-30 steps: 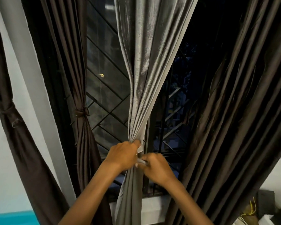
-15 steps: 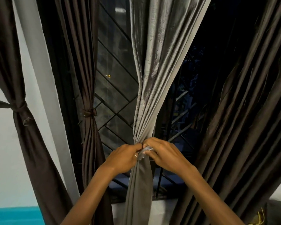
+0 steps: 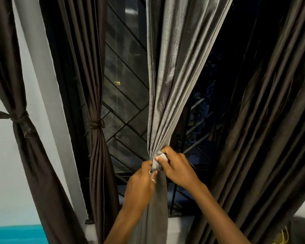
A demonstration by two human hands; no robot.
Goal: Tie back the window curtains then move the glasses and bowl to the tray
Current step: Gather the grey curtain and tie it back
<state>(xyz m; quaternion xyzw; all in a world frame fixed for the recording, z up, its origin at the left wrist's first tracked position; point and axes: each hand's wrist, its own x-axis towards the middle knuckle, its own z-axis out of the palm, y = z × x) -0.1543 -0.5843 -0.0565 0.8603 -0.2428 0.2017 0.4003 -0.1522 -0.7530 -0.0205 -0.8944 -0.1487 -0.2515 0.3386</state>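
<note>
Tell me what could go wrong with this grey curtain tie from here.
1. The knot looks unfinished: only the left hand gripping the grey curtain and the right hand pinching the tie strip keep the folds gathered, so a slip could let them fan out.
2. The visible strip end looks short; a loose knot may slide down.
3. The dark curtain on the right hangs untied and might be overlooked.

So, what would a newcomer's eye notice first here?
First the grey curtain in the middle, gathered where the left hand grips it and the right hand pinches a tie band. Then a tied dark curtain left of it, another tied one at the far left, and a loose dark curtain on the right.
</note>
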